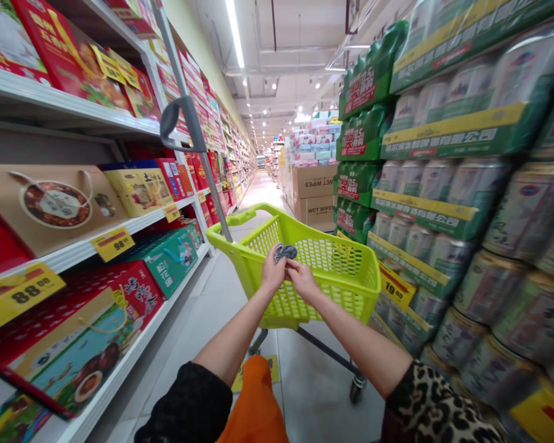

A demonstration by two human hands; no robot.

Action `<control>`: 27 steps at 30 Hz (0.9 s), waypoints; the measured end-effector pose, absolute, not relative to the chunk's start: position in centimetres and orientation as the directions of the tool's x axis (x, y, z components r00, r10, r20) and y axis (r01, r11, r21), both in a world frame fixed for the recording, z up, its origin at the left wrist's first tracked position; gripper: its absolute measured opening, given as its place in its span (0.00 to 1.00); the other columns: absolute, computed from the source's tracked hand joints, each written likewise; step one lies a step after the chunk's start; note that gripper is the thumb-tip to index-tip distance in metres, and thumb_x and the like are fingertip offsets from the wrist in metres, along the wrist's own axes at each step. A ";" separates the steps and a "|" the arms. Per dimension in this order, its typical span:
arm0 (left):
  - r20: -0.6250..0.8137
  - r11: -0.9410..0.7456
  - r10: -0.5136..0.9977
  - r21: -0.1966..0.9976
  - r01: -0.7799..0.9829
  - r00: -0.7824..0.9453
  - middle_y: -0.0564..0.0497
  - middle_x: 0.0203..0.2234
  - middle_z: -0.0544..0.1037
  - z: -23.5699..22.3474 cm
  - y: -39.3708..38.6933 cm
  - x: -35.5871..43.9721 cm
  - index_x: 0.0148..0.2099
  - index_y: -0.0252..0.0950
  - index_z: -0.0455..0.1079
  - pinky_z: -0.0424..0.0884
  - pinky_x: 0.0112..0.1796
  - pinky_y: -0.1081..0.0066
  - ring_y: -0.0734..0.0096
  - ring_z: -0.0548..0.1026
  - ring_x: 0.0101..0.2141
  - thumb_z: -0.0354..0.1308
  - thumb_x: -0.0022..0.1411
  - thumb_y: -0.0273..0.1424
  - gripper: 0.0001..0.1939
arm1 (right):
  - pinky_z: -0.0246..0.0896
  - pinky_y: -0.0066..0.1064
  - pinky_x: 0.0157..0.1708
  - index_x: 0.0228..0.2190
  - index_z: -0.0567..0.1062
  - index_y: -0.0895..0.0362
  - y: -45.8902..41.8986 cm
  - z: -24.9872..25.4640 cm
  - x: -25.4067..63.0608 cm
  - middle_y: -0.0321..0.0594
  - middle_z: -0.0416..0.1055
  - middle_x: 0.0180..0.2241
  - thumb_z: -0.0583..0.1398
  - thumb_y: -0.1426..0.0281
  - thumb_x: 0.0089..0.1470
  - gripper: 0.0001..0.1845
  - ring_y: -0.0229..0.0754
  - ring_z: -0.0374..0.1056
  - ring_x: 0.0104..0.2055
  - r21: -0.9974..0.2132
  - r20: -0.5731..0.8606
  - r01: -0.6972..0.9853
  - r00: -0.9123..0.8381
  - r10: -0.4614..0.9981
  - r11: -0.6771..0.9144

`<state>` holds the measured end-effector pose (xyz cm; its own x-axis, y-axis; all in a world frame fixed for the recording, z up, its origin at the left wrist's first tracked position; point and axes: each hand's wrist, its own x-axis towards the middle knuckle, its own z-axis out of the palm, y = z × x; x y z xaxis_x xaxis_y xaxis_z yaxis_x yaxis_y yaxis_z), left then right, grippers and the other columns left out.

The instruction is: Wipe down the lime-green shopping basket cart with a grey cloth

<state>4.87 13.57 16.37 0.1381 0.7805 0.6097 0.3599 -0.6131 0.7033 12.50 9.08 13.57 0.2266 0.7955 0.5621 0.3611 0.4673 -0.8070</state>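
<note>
Both hands are held together above the lime-green shopping cart [351, 271]. My left hand [273, 272] is closed around a small grey bundle [287, 251], which looks soft and pokes out past the fingertips; its exact kind is too small to make out. Touching the left fingers, my right hand [303, 280] is closed in a pinch at the bundle's lower edge. What lies between the fingertips is partly hidden. The cart's perforated basket stands just beyond and below the hands.
Shelves on the left hold gift boxes [55, 203] and yellow price tags [23, 294]. A grey pole with a hook-like handle [183, 126] rises by the cart. Stacked canned drinks [425, 184] line the right; wet-wipe cartons [316, 194] stand farther along the aisle.
</note>
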 end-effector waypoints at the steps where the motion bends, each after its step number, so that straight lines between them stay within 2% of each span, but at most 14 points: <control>1: 0.667 -0.658 0.730 0.628 0.415 0.148 0.46 0.45 0.73 17.1 14.1 3.9 0.51 0.34 0.63 0.65 0.49 0.64 0.68 0.70 0.45 0.48 0.52 0.20 0.22 | 0.65 0.35 0.40 0.38 0.74 0.57 8.9 13.6 12.5 0.39 0.74 0.35 0.47 0.75 0.48 0.20 0.41 0.69 0.37 -0.779 0.585 0.400 0.185 0.790 0.483; 2: 0.734 -0.706 0.655 0.509 0.493 0.180 0.46 0.45 0.73 18.0 14.8 2.8 0.50 0.34 0.65 0.64 0.50 0.63 0.67 0.69 0.47 0.47 0.53 0.19 0.21 | 0.64 0.35 0.43 0.39 0.74 0.58 8.5 13.6 12.8 0.41 0.74 0.38 0.48 0.75 0.47 0.20 0.41 0.69 0.40 -0.731 0.619 0.470 0.151 0.770 0.495; 4: 0.775 -0.732 0.593 0.406 0.547 0.219 0.46 0.50 0.69 19.8 16.4 0.2 0.49 0.34 0.66 0.57 0.55 0.60 0.64 0.62 0.53 0.45 0.53 0.18 0.22 | 0.59 0.37 0.49 0.41 0.73 0.59 7.5 13.4 14.0 0.45 0.70 0.45 0.50 0.76 0.46 0.21 0.43 0.65 0.47 -0.582 0.692 0.655 0.088 0.716 0.482; 5: 0.777 -0.715 0.568 0.303 0.631 0.271 0.45 0.51 0.68 20.5 17.3 -1.2 0.48 0.35 0.67 0.55 0.55 0.58 0.62 0.59 0.55 0.44 0.54 0.19 0.21 | 0.56 0.38 0.51 0.42 0.73 0.60 6.8 13.2 15.0 0.46 0.69 0.47 0.51 0.77 0.46 0.21 0.44 0.63 0.49 -0.497 0.714 0.744 0.059 0.697 0.446; 7: 0.726 -0.616 0.604 0.164 0.771 0.328 0.40 0.52 0.67 21.1 19.0 -3.6 0.48 0.33 0.68 0.53 0.54 0.50 0.55 0.58 0.56 0.44 0.55 0.20 0.20 | 0.51 0.42 0.53 0.44 0.72 0.59 5.6 12.7 17.6 0.48 0.66 0.50 0.51 0.77 0.47 0.21 0.46 0.60 0.52 -0.350 0.720 0.881 0.036 0.693 0.318; 10: 0.663 -0.581 0.629 0.056 0.812 0.405 0.36 0.50 0.68 19.9 20.3 -5.0 0.49 0.31 0.67 0.54 0.52 0.44 0.52 0.61 0.54 0.43 0.56 0.20 0.20 | 0.44 0.49 0.54 0.45 0.70 0.59 4.2 11.6 21.7 0.49 0.64 0.52 0.51 0.75 0.50 0.20 0.48 0.57 0.54 -0.221 0.695 0.972 0.094 0.713 0.086; 13: 0.629 -0.694 0.552 -0.017 0.719 0.548 0.39 0.46 0.72 17.2 19.2 -2.2 0.49 0.32 0.67 0.56 0.52 0.49 0.58 0.66 0.50 0.42 0.58 0.21 0.19 | 0.40 0.51 0.55 0.47 0.68 0.59 3.7 10.6 23.7 0.50 0.63 0.52 0.50 0.72 0.53 0.19 0.49 0.56 0.55 -0.175 0.684 0.984 0.153 0.714 -0.043; 15: 0.591 -0.762 0.501 -0.046 0.646 0.632 0.45 0.44 0.74 15.4 17.5 1.3 0.48 0.36 0.68 0.61 0.50 0.59 0.66 0.69 0.46 0.43 0.59 0.22 0.18 | 0.38 0.50 0.55 0.49 0.67 0.60 3.7 10.2 23.5 0.50 0.63 0.52 0.49 0.71 0.54 0.20 0.48 0.56 0.55 -0.150 0.685 0.988 0.138 0.716 -0.047; 17: 0.567 -0.797 0.465 -0.066 0.600 0.680 0.46 0.44 0.73 14.1 15.8 4.5 0.48 0.37 0.68 0.63 0.48 0.64 0.67 0.68 0.46 0.45 0.60 0.25 0.16 | 0.36 0.49 0.56 0.50 0.65 0.61 3.8 10.0 22.6 0.50 0.63 0.52 0.49 0.71 0.55 0.21 0.47 0.55 0.56 -0.112 0.684 0.994 0.085 0.725 -0.011; 20: 0.512 -0.843 0.391 -0.135 0.521 0.765 0.44 0.48 0.70 13.6 14.7 6.0 0.50 0.39 0.67 0.60 0.50 0.60 0.64 0.65 0.50 0.46 0.60 0.26 0.17 | 0.34 0.50 0.57 0.51 0.64 0.62 3.6 9.6 21.8 0.50 0.62 0.53 0.49 0.69 0.56 0.22 0.47 0.54 0.57 -0.058 0.673 0.998 0.021 0.739 0.024; 22: 0.482 -0.832 0.412 -0.146 0.535 0.773 0.45 0.50 0.68 14.3 15.3 4.3 0.50 0.42 0.67 0.56 0.52 0.56 0.63 0.63 0.52 0.45 0.60 0.25 0.18 | 0.34 0.50 0.57 0.52 0.64 0.62 3.0 9.2 22.4 0.50 0.61 0.54 0.49 0.69 0.56 0.22 0.48 0.53 0.57 -0.038 0.669 0.999 0.026 0.743 -0.001; 25: 0.539 -0.692 0.569 -0.094 0.716 0.621 0.47 0.51 0.68 16.1 17.4 0.1 0.50 0.45 0.66 0.50 0.54 0.49 0.60 0.61 0.53 0.44 0.60 0.25 0.18 | 0.34 0.52 0.57 0.52 0.63 0.61 1.9 8.5 24.3 0.50 0.61 0.54 0.49 0.69 0.56 0.23 0.49 0.52 0.58 -0.025 0.667 0.998 0.061 0.743 -0.060; 27: 0.571 -0.621 0.629 -0.040 0.783 0.527 0.44 0.52 0.66 16.9 18.6 -1.5 0.51 0.43 0.66 0.50 0.53 0.47 0.57 0.61 0.54 0.44 0.61 0.25 0.18 | 0.34 0.52 0.57 0.52 0.63 0.61 1.3 8.2 25.3 0.50 0.61 0.54 0.49 0.69 0.56 0.23 0.49 0.52 0.58 -0.019 0.662 0.997 0.069 0.746 -0.075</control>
<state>-1.53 18.56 16.91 0.5274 0.6291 0.5710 0.7831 -0.6206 -0.0395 25.34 1.28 8.20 0.0690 0.7464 0.6619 0.9970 -0.0754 -0.0190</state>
